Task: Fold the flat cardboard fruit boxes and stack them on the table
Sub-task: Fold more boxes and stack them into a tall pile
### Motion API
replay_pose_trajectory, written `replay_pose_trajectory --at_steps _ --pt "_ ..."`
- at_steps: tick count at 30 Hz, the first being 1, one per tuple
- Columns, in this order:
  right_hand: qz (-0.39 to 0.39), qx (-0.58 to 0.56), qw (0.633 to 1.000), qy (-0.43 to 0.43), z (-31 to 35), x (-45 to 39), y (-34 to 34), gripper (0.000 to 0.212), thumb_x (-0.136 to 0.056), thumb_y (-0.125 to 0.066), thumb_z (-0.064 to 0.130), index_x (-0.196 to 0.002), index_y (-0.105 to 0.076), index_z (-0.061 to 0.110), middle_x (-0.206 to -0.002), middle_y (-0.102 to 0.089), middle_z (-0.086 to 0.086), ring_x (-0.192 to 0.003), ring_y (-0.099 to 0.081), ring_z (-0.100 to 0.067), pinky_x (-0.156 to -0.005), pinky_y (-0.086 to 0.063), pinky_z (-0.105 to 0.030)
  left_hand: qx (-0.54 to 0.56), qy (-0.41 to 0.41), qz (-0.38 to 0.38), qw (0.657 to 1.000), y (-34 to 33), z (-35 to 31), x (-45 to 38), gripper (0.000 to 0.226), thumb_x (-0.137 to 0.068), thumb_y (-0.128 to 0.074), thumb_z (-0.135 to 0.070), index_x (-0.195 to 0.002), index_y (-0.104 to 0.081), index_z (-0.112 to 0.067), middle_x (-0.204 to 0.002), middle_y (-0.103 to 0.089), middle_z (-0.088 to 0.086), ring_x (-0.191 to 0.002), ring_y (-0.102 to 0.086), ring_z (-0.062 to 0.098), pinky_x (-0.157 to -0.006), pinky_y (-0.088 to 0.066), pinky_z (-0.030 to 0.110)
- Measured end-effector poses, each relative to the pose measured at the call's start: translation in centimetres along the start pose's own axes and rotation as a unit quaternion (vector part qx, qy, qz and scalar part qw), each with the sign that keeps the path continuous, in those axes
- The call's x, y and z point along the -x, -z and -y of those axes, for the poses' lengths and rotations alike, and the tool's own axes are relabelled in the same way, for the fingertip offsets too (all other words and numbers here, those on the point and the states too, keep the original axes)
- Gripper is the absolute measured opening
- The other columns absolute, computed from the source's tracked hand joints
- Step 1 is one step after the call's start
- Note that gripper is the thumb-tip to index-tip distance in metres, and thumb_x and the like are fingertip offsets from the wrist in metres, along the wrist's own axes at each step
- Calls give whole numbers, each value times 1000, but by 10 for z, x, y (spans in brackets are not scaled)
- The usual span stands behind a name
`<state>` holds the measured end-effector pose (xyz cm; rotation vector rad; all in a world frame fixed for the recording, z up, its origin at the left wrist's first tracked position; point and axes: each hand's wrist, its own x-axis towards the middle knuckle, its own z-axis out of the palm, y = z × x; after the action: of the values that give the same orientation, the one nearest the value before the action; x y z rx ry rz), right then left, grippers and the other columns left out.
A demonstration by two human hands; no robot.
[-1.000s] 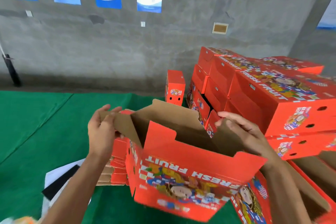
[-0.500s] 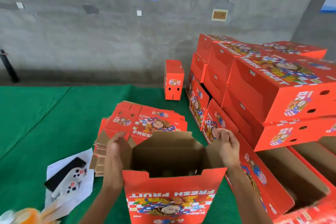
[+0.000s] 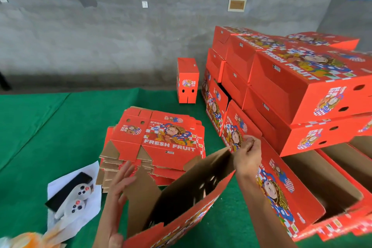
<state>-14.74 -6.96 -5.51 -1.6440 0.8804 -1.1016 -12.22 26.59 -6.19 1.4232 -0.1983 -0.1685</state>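
A half-opened box (image 3: 181, 207) stands tilted on the green table (image 3: 50, 127), before the pile of flat boxes (image 3: 157, 145). The left hand (image 3: 120, 185) presses a flap with straight fingers; the right hand (image 3: 248, 157) pinches the far corner. Folded boxes (image 3: 291, 90), perhaps eight, are stacked right; one small box (image 3: 187, 80) stands alone. Two white controllers (image 3: 78, 197) lie on paper (image 3: 60, 183).

The box (image 3: 181, 203) in front of me is cardboard, raw matt brown inside, printed red with a slight sheen outside. The flat stack (image 3: 159, 143) at centre shows the same. The green cloth (image 3: 50, 127) underneath looks felt-like and matt. The wall (image 3: 120, 36) across the top is rough grey concrete.
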Motion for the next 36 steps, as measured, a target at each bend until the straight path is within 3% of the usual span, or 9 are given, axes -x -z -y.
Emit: replay_pose_trajectory --at_steps 6,8,11,17,23,26,29,33,36 --pt "-20 18 1000 4 1 -4 0 25 -108 -38 13 -114 -62 11 -103 -63 0 -95 -57 -18 -82 -40 -28 28 -32 24 999 -5 -16 7 38 -66 -74 -24 -98 -79 -44 -116 -69 -31 -125 -54 -2 -98 -44 35" --pt "-30 13 999 -4 1 -7 2 26 -109 -36 14 -114 -62 11 -96 -62 1 -89 -58 -20 -78 -39 -29 -28 -63 27 997 -7 -22 18 66 -52 -86 -45 -114 -71 -27 -128 -66 -26 -138 -49 12 -99 -44 31" --pt "-8 25 1000 -4 1 -13 7 28 -109 -38 17 -116 -65 10 -101 -63 -2 -92 -57 -21 -82 -40 -31 -224 -304 94 921 -4 -10 44 64 -92 -54 -68 -139 -59 -24 -163 -35 13 -150 -34 35 -115 -38 39" --pt "83 6 996 29 2 -21 18 31 -108 -46 24 -100 -74 14 -87 -69 11 -88 -64 -11 -78 -46 -31 -410 -388 92 820 -10 -4 37 43 -103 -47 -58 -141 -58 -43 -167 -26 9 -154 -25 35 -126 -22 39" --pt "199 -156 967 -8 -4 -26 41 27 -104 -54 19 -88 -75 12 -89 -73 8 -92 -66 -4 -89 -45 -30 -466 -204 -27 861 -27 17 6 62 -97 -49 -67 -146 -55 -29 -169 -16 4 -159 5 24 -120 -20 56" --pt "275 -227 934 -26 -3 -24 51 35 -108 -45 26 -95 -72 8 -103 -72 -12 -103 -66 -16 -98 -45 -33 -459 -68 -50 884 -35 19 -2 74 -91 -51 -67 -156 -33 -36 -160 -28 0 -154 -17 23 -115 -39 55" --pt "319 -247 915 -9 3 -19 56 47 -110 -32 22 -98 -67 -6 -111 -72 -20 -112 -66 -24 -99 -45 -20 -464 -77 -52 881 -52 13 -6 72 -97 -60 -45 -159 -27 -36 -164 -25 -8 -146 -37 19 -98 -54 43" --pt "360 -201 910 28 4 -16 55 32 -97 -40 -2 -99 -72 -2 -110 -76 -16 -113 -67 -30 -96 -47 -25 -476 -102 -27 873 -74 11 -6 73 -100 -55 -24 -163 -18 -31 -166 4 -31 -136 -47 9 -63 -50 23" --pt "411 -167 896 19 -3 -5 49 44 -96 -42 -9 -105 -79 13 -120 -75 -7 -116 -67 -28 -91 -52 -27 -462 -160 -18 872 -78 14 -7 67 -98 -60 -11 -159 -35 -21 -167 -9 -24 -134 -52 13 -77 -56 21"
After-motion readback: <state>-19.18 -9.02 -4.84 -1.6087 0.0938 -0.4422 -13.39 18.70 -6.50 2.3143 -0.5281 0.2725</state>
